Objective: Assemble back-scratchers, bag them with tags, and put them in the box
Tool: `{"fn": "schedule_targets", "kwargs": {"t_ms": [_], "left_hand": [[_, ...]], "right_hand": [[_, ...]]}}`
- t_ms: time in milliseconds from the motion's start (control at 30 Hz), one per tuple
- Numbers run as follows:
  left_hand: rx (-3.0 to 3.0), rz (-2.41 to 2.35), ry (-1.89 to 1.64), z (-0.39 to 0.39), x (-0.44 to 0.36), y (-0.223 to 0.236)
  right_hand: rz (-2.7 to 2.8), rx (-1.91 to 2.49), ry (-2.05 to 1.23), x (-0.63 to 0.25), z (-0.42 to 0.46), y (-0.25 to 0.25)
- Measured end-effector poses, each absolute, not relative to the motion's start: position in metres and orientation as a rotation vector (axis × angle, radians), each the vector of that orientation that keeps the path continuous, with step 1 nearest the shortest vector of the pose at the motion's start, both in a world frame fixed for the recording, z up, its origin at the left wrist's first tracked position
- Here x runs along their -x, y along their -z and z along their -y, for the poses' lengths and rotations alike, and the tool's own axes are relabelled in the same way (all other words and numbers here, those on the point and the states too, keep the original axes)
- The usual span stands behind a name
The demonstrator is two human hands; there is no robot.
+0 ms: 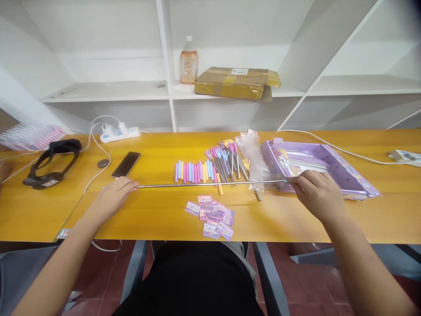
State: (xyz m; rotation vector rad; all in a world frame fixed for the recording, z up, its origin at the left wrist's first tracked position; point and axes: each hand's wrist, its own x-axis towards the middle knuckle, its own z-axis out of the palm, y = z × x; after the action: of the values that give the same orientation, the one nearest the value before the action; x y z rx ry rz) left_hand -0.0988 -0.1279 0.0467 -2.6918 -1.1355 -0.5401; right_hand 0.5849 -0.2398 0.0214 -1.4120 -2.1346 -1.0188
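Note:
A long thin metal rod [210,184] is stretched out level above the yellow table [158,219]. My left hand [113,195] pinches its left end, fingers closed. My right hand [317,193] pinches its right end, beside a purple tray [345,173]. Behind the rod lie a row of pastel handle sleeves [195,172] and a bunch of rods with small coloured hand-shaped tips [226,160]. In front of it sits a pile of small pink and purple cards [212,217].
A clear plastic bag [251,156] lies next to the tray. A black phone [126,164], a black head strap [54,162] and a white power strip [119,132] sit at the left. White shelves behind hold a bottle [188,63] and a taped parcel [235,82].

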Motion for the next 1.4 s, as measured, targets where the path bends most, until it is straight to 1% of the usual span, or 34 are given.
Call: {"fn": "schedule_targets", "kwargs": {"t_ms": [133,267,433,533,667,733,833,933,1067,1200,1400], "left_hand": [[2.703,1.078,0.521,0.128,0.093,-0.040],[2.545,0.999,0.613,0.133,0.095,-0.040],[2.532,0.898,0.498,0.139,0.088,-0.041],[2.589,0.900,0.478,0.143,0.061,-0.034],[2.605,0.983,0.527,0.146,0.001,-0.024],[2.632,1.011,0.460,0.143,-0.027,-0.024],[2.657,1.118,0.360,0.139,-0.054,-0.027],[2.688,1.188,0.364,0.141,-0.067,-0.024],[2.756,1.211,0.480,0.151,-0.081,-0.006],[2.799,1.243,0.541,0.156,-0.089,0.009],[2.835,1.165,0.484,0.157,-0.081,0.004]], "right_hand": [[2.101,1.444,0.962,-0.580,0.241,-0.016],[2.075,1.516,0.904,-0.590,0.245,-0.010],[2.072,1.625,0.748,-0.587,0.239,-0.007],[2.166,1.502,0.699,-0.553,0.228,-0.011],[2.203,1.356,0.775,-0.468,0.209,-0.015],[2.210,1.268,0.781,-0.426,0.198,-0.015],[2.210,1.254,0.724,-0.384,0.185,-0.014],[2.189,1.247,0.714,-0.363,0.181,-0.015],[2.291,1.143,0.753,-0.343,0.185,-0.019],[2.302,1.182,0.709,-0.334,0.189,-0.021],[2.346,1.251,0.613,-0.343,0.194,-0.022]]}}
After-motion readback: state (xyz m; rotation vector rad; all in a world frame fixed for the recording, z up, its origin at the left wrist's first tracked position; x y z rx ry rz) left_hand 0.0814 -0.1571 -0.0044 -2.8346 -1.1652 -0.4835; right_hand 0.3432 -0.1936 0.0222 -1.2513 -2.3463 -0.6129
